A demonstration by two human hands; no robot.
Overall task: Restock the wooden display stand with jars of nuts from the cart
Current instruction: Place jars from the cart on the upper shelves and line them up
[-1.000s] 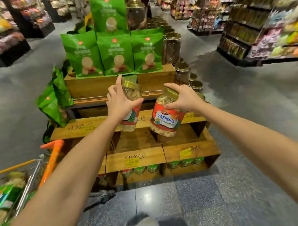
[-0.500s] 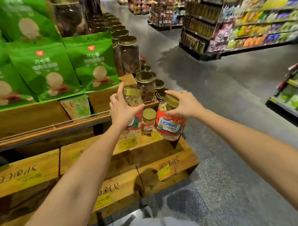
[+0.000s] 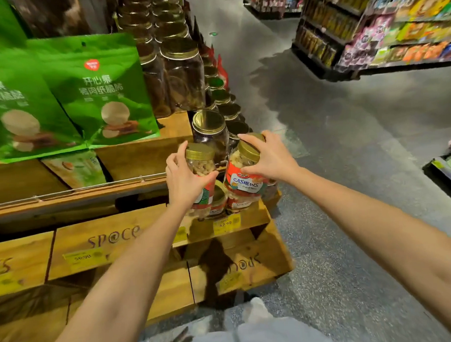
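- The green bags lean on the top tier, upper left of the frame; they play no part in this job.
- The wooden stand fills the left and middle. Its corner shelf, at mid-frame, looks like the spot to fill.
- The left hand wraps round the body of the left jar, thumb on the near side and fingers behind, just below the gold lid.
- That jar hangs roughly upright over the corner shelf. Its clear wall looks stiff and smooth, and it is packed with nuts, so it is probably weighty for its size. A grip round the waist suits it.
- The small jars already stand on the shelf directly beneath, so room is tight and a careless set-down could knock them over.
- The right jar, with a red cashew label, tilts a little above the same shelf.
- The right hand holds it from above, fingers curled over the lid and shoulder. A top hold lets a full jar swing, and the lid could slip.
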